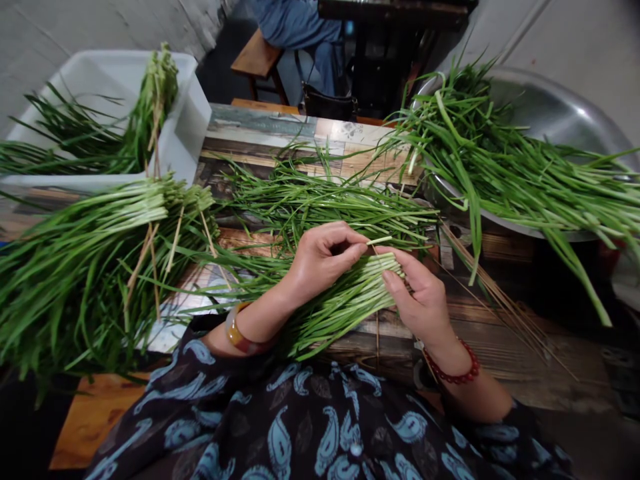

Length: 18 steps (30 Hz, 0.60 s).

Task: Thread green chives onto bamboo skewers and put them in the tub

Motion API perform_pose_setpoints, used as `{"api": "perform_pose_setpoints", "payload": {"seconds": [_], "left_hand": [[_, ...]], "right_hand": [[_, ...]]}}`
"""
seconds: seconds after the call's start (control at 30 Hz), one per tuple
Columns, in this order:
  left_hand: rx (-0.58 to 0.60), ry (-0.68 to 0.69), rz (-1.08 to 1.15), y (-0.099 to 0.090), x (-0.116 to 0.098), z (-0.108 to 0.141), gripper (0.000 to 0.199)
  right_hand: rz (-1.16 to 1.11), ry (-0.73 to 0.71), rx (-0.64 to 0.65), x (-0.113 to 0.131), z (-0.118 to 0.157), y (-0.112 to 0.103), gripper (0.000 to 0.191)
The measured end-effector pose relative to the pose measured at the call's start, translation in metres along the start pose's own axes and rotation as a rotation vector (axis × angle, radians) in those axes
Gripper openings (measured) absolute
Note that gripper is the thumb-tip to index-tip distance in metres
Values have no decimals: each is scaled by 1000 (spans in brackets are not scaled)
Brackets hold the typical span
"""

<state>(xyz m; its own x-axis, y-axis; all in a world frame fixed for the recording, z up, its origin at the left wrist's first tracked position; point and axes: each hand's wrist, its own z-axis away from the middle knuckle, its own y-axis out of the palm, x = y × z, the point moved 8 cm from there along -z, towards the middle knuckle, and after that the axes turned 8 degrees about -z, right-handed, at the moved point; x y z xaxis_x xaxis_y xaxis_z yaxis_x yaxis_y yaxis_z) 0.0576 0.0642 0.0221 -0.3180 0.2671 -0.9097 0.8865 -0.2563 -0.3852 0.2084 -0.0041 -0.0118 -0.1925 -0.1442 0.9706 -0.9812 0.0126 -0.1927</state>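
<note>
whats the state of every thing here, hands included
Long green bunch with pale ends: gathered, unclear if tied
Left hand: thumb and forefinger pinched together
Right hand: gripping the bunch's pale ends
Loose green stalks: spread on wood-patterned table
Rectangular white plastic tub: open, partly filled
Round silver metal basin: open, heaped, greens overhanging
Thin brown strands: loose

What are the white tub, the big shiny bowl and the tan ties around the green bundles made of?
White tub: probably plastic, smooth, with rounded corners. Big shiny bowl: looks like metal, perhaps steel, silvery with a bright glare. Tan ties: maybe dried plant strips, dull and stiff-looking; I can't be sure.
</note>
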Motion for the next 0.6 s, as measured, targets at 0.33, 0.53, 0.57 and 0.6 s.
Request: {"api": "perform_pose_setpoints", "payload": {"seconds": [0.33, 0.53, 0.57, 0.6], "left_hand": [[153, 73, 13, 6, -1, -3, 14], [294, -75, 159, 14, 6, 1, 19], [312, -109, 196, 16, 8, 2, 22], [323, -135, 221, 18, 10, 3, 25]], "right_hand": [[-71, 5, -46, -9, 0, 3, 35], [-22, 9, -23, -12, -1, 3, 46], [-15, 9, -26, -12, -1, 3, 47], [-8, 7, -29, -11, 0, 2, 49]]}}
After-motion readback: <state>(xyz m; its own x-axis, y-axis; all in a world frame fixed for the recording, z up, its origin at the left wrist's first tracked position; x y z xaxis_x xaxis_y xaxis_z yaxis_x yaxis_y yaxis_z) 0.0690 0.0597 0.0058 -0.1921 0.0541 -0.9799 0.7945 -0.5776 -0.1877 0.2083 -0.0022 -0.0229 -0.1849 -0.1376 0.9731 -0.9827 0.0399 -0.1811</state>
